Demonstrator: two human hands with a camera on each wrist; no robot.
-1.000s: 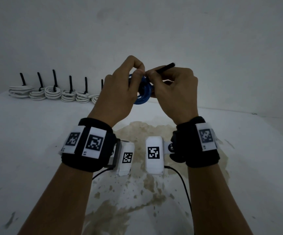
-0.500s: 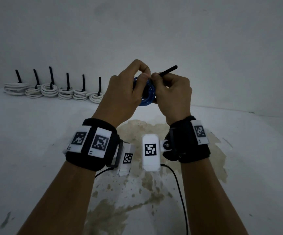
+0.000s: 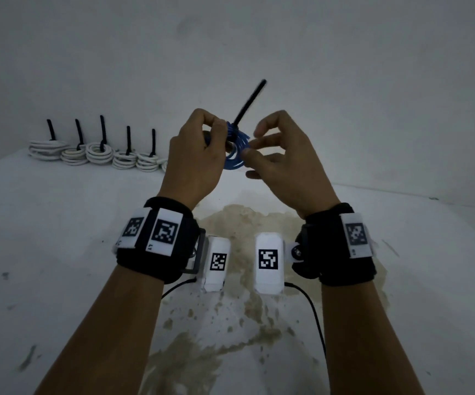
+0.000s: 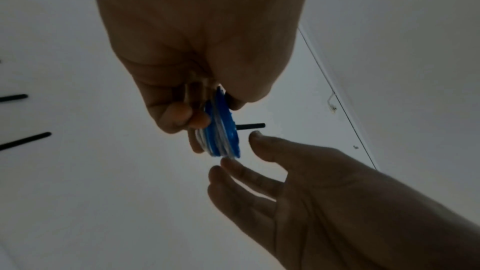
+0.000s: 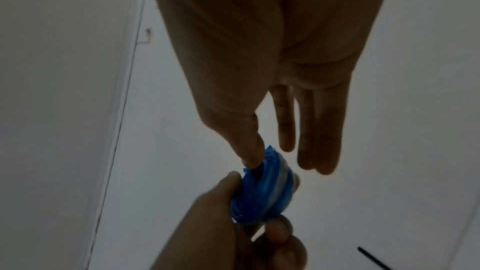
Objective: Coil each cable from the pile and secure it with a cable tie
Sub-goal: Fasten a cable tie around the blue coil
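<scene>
The blue cable [image 3: 236,149] is wound into a small, tight coil of several loops, held up in the air between the two hands, well above the white bench [image 3: 59,252]. In the wrist views its strands look glossy, blue with paler streaks, stacked flat like a thick disc seen edge-on [image 4: 223,130] [image 5: 262,190]. A black cable tie [image 3: 249,105] is cinched round the top of the coil, and its free tail sticks out straight — slanting up and to the right in the head view, and showing as a short dark stub beyond the coil from the left wrist [image 4: 250,125].

The left hand [image 3: 196,155] grips the coil: its fingers [image 4: 182,116] are curled, with the thumb on one face and the fingertips on the other, pinching the loops. The right hand [image 3: 284,163] is just beside the coil with its fingers [image 5: 319,130] loosely spread and nearly straight, holding nothing; its thumb tip lies against or very near the coil's upper edge — which of the two cannot be told.

At the far left of the bench, against the wall, stands a row of white coiled cables [image 3: 99,152], each with a black tie tail pointing up. A brownish stain [image 3: 244,223] marks the bench under the wrists.
</scene>
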